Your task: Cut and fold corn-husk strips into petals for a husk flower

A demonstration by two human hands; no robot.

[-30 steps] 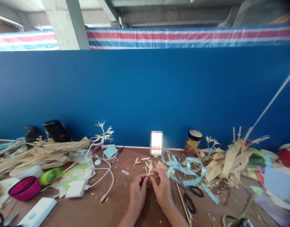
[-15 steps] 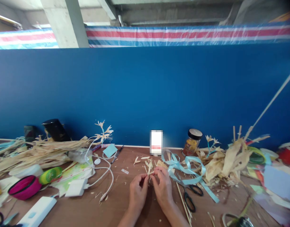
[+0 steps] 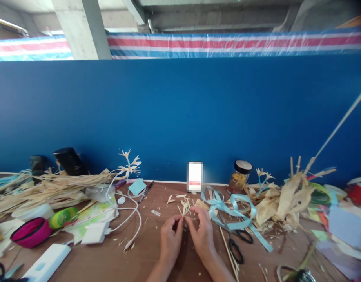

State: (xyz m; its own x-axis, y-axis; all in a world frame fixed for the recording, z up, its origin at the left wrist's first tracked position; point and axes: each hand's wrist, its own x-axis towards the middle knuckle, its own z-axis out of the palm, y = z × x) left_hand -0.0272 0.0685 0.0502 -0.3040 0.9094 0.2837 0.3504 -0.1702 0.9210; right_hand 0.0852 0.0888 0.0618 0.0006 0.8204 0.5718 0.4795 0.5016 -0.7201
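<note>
My left hand [image 3: 171,235] is closed in a pinch above the table, its thumb and index fingertips on thin pale strips of dried husk [image 3: 184,206] that fan out beyond them. My right hand [image 3: 201,233] is beside it, with the thumb tip close to the left fingertips. Its index finger is raised apart from the thumb, and I see nothing between them. The lower ends of the strips are hidden by the fingers. Pale husk scraps [image 3: 170,199] lie just past the hands.
Black-handled scissors [image 3: 236,250], light blue ribbon [image 3: 239,225] and a lidded jar [image 3: 239,176] are on the right, near dried husks [image 3: 286,199]. On the left are a white cable [image 3: 136,223], a charger [image 3: 95,233] and a pink pouch [image 3: 30,233]. A blue partition [image 3: 168,117] stands behind.
The right index finger has lifted away from its thumb, and the strip that crossed between both hands' fingertips no longer shows there. The left hand keeps its pinch, almost still.
</note>
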